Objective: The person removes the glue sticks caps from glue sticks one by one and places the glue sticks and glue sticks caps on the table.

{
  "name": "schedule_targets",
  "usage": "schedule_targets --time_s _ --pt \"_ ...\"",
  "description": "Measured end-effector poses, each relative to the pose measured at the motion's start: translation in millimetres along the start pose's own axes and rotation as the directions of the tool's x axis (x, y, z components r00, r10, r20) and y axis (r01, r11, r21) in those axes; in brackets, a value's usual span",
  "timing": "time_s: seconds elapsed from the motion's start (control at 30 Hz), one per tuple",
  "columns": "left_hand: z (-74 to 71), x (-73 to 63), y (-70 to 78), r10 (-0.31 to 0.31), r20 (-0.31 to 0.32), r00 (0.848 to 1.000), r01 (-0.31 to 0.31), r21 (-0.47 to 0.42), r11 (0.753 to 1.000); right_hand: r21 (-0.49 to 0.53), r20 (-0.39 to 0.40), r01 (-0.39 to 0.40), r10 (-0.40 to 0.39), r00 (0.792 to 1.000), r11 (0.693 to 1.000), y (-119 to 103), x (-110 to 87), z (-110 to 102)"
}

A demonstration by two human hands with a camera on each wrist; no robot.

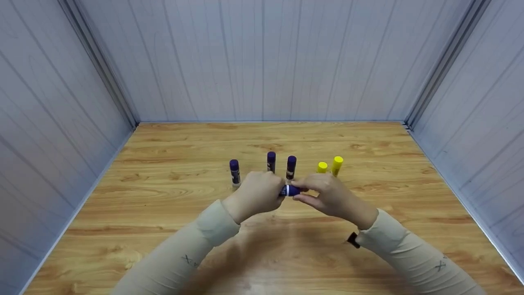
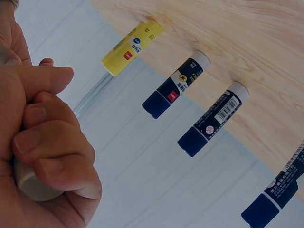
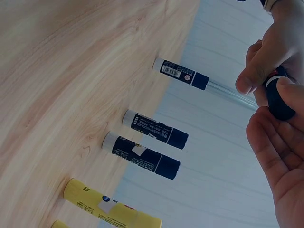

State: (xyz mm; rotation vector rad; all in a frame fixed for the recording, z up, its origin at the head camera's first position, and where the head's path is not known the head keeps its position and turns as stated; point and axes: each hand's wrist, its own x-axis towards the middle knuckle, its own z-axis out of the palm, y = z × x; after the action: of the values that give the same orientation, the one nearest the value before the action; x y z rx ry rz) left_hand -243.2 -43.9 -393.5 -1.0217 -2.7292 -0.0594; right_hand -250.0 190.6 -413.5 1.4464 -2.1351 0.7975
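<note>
Walls: rising well past the fingers, behind + both sides.
Worktop: wood-grain, lying below the fingers.
L hand: fingers curling round held stick's body, pale base showing in fist.
R hand: thumb + fingers pinching cap end.
Held glue stick: dk blue, hanging above worktop btwn both hands; long axis running L-R, approx level, cap pointing at R fingers; neither hand sitting nearer, both touching.
Upright blue sticks: L one standing left of L fingers; mid one + R one standing just beyond.
Yellow sticks: 2, standing beyond R fingers, partly hiding.
Containers: just the tubes, caps sitting on; contents not showing, can't tell.
</note>
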Motion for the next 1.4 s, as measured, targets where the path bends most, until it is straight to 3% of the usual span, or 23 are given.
schedule_targets --time_s 0.5,0.87,1.13,1.4 --pt "-3.6 -4.9 -1.0 -0.006 0.051 0.999 0.009 -0.063 0.998 -0.010 0.019 0.025 -0.025 0.999 1.000 -4 0.7 0" --pt "0.6 -22.1 -39.9 -0.129 0.050 0.990 0.135 -0.133 0.982 -0.070 -0.014 -0.052 0.051 0.999 0.996 5 -19.6 -20" --pt "-3.7 -23.5 -42.9 -0.127 0.051 0.991 0.134 -0.153 0.979 -0.074 0.013 -0.059 0.060 0.998 0.995 3 -19.0 -21" --pt "-5.6 -27.3 -44.4 -0.163 0.067 0.984 0.173 -0.183 0.968 -0.067 0.045 -0.075 0.078 0.996 0.995 1 -20.9 -21"
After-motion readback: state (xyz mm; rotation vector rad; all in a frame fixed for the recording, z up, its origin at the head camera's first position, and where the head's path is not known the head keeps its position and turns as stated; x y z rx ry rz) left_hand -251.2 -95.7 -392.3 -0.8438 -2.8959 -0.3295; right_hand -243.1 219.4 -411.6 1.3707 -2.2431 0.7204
